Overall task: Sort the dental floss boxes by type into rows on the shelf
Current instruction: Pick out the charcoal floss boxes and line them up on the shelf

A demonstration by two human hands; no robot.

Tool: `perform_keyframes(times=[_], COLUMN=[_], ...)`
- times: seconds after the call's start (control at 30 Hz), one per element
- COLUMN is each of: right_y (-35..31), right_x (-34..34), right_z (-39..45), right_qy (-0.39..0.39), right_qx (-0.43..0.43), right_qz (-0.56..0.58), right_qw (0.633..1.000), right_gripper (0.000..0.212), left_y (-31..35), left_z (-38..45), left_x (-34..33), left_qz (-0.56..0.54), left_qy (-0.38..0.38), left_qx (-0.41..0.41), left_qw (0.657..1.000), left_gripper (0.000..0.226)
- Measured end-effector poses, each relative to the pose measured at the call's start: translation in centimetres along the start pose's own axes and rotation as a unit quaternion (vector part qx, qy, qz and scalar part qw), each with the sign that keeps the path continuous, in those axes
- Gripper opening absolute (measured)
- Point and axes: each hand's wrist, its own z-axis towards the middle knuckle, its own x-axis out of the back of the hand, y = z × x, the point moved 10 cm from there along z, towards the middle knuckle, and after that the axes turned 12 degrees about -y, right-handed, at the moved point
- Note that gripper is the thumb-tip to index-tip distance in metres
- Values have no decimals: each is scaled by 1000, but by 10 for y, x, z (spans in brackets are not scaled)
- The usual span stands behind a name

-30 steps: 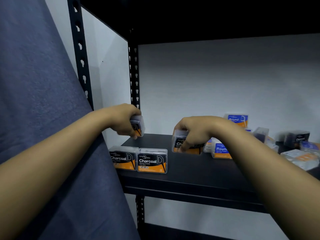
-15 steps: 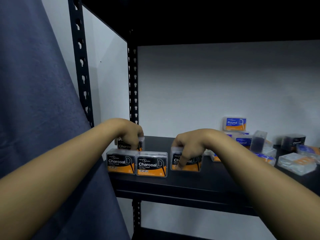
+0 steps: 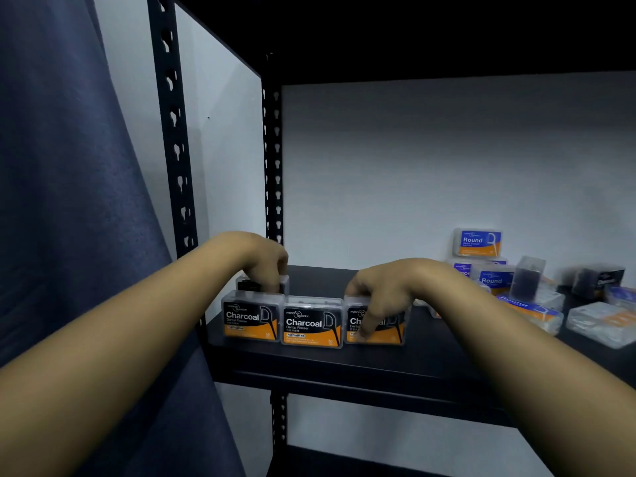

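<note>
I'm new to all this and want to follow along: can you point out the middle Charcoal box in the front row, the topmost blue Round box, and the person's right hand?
Middle Charcoal box (image 3: pixel 312 326): head view, its front label.
Topmost Round box (image 3: pixel 477 242): head view, its blue label.
Right hand (image 3: pixel 382 290): head view, back of the hand.

The shelf (image 3: pixel 378 366) is matte black, as are its slotted posts (image 3: pixel 172 132). Three clear boxes (image 3: pixel 312 321) carry black-and-orange labels with white lettering. At three o'clock, boxes (image 3: pixel 478 242) show blue-and-orange labels. A navy cloth (image 3: pixel 69 201) hangs at nine o'clock; the wall (image 3: pixel 413 166) is pale grey.
</note>
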Motion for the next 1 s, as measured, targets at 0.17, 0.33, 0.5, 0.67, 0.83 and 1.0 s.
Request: perform_keyframes(times=[0.17, 0.33, 0.5, 0.67, 0.83, 1.0], right_y=[5, 9, 10, 11, 12, 12], right_x=[1, 0, -1, -4, -5, -7], right_z=[-13, -15, -14, -14, -14, -15], right_qy=[17, 25, 18, 17, 15, 16], right_qx=[10, 14, 5, 3, 8, 7], right_qz=[10, 26, 39, 46, 56, 65], right_qw=[1000, 999, 999, 999, 998, 998], right_gripper=[33, 33, 41, 38, 36, 39], left_y=[-4, 4, 10, 16, 19, 18], left_z=[-34, -40, -29, -28, -27, -26], left_x=[36, 9, -13, -15, -15, -15], left_qz=[-106, -148, -140, -158, -176, -200], left_qy=[186, 74, 26, 30, 27, 26], left_qx=[-122, -185, -200, -236, -254, -263], left_qw=[969, 969, 969, 958, 951, 943], left_gripper=[45, 49, 56, 46, 42, 43])
